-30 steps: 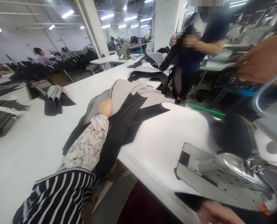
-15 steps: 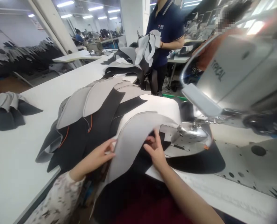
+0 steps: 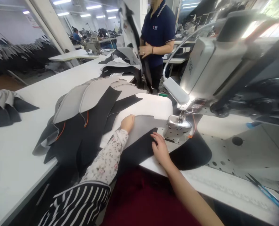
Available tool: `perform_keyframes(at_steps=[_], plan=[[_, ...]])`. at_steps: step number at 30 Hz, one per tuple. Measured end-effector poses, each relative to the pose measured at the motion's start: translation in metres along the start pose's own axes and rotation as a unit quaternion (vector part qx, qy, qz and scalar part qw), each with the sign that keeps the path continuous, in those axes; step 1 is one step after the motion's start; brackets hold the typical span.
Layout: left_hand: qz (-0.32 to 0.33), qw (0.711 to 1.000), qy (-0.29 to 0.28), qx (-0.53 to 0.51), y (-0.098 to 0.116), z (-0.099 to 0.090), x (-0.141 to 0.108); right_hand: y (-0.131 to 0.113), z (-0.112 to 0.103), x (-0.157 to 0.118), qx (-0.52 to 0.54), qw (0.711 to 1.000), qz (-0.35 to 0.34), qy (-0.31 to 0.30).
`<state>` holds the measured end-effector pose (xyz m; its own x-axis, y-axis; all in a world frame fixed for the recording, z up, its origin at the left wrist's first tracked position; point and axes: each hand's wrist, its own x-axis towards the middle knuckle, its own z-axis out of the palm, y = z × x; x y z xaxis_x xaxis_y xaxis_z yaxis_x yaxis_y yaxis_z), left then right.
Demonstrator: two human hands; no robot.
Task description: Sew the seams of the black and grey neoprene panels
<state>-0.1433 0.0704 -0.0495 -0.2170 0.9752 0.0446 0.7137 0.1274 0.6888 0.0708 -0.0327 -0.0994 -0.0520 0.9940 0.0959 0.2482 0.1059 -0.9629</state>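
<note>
A big heap of pointed grey-and-black padded fabric panels [image 3: 87, 110] is left on the white desk [image 3: 14, 150], none visibly finished. The left hand [image 3: 127, 123] lies flat on a curved grey-and-black panel [image 3: 141, 129], well apart from the right hand [image 3: 160, 149], also flat, neither clamping. The panel's tip just reaches the chrome sewing-machine presser foot [image 3: 179, 122].

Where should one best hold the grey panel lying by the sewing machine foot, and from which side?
Hold the grey panel at its wide part, from the near side, as the left hand does, fingers on top. Its narrow end reaches the presser foot, so leave that end free.
</note>
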Motion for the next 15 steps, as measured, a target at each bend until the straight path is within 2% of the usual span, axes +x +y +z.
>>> perform_keyframes(at_steps=[2, 5, 7, 8, 11, 13, 15], plan=[[0.006, 0.999, 0.002, -0.045, 0.001, -0.017, -0.02, -0.006, 0.005, 0.004, -0.011, 1.0, 0.008, 0.016], [0.015, 0.991, 0.014, -0.129, 0.002, -0.047, -0.066, -0.033, 0.014, 0.002, 0.013, 1.0, 0.0, 0.022], [0.009, 0.982, 0.024, -0.189, 0.002, -0.066, -0.092, -0.059, 0.015, -0.006, 0.123, 0.992, -0.026, 0.01], [0.003, 0.975, 0.033, -0.218, 0.003, -0.074, -0.101, -0.072, 0.015, -0.011, 0.205, 0.978, -0.043, -0.001], [-0.012, 0.952, 0.071, -0.296, 0.01, -0.086, -0.109, -0.099, 0.011, -0.027, 0.413, 0.908, -0.063, -0.034], [-0.013, 0.939, 0.083, -0.333, 0.018, -0.084, -0.105, -0.106, 0.007, -0.033, 0.441, 0.896, -0.045, -0.03], [-0.005, 0.93, 0.08, -0.358, 0.026, -0.077, -0.101, -0.106, 0.002, -0.034, 0.443, 0.896, -0.027, 0.012]])
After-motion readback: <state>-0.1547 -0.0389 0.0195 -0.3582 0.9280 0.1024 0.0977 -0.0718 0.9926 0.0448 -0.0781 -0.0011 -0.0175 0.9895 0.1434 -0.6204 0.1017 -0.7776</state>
